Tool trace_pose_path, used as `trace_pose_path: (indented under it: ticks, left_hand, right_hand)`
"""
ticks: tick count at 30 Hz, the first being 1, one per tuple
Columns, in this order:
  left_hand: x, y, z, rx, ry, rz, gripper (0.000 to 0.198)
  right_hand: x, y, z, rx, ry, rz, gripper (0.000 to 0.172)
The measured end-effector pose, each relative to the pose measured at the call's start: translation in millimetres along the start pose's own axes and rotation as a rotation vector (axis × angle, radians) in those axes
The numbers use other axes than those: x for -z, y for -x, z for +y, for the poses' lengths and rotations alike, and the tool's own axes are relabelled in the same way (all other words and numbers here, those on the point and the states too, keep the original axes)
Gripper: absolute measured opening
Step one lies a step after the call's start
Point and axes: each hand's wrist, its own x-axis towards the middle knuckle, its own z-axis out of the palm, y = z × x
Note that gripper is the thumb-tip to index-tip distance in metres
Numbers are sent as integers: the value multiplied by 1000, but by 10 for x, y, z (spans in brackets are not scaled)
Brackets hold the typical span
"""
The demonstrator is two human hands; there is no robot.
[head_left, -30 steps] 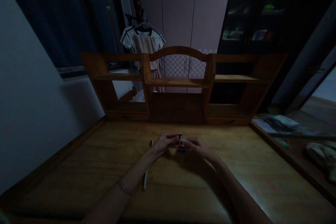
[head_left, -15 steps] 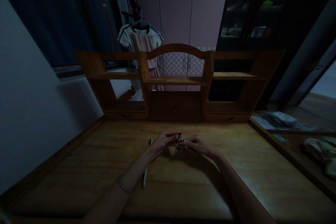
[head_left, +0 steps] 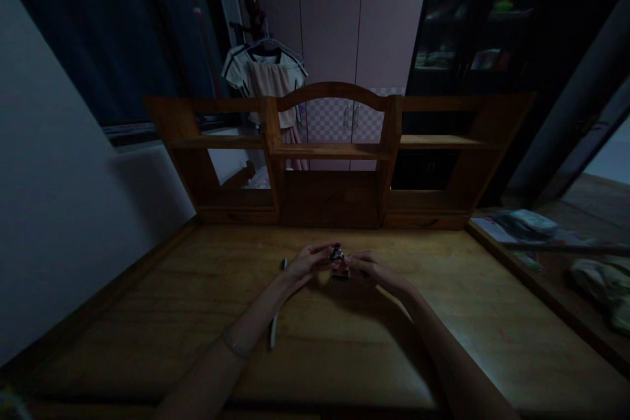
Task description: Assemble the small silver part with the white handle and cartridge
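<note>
In the dim head view, my left hand [head_left: 308,264] and my right hand [head_left: 370,269] meet over the middle of a wooden desk [head_left: 443,335]. Both pinch a small dark object with a shiny top [head_left: 337,260] between their fingertips; I cannot make out what it is. It sits just above the desk surface. A thin bracelet circles my left wrist [head_left: 234,345]. A slim light-coloured stick [head_left: 275,321] lies on the desk under my left forearm.
A wooden shelf unit [head_left: 335,154] stands along the desk's back edge. A white wall [head_left: 59,210] borders the left side. Papers and cloth [head_left: 531,226] lie on a surface to the right. Clothes hang [head_left: 268,79] before pink wardrobe doors behind.
The hands stay together in the same spot; the small object has shifted slightly between the fingertips. The camera has moved a little.
</note>
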Motion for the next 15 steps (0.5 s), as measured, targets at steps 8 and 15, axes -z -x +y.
trace_pose_path:
  ticks: [8,15]
  left_hand:
    - [-25,22,30,15,35,-6,38]
    - [18,-20,14,-13,68,18,37]
  right_hand:
    - [-33,-8,-7,30,28,70,45]
    - [-39,-29,1,58,5,94,44]
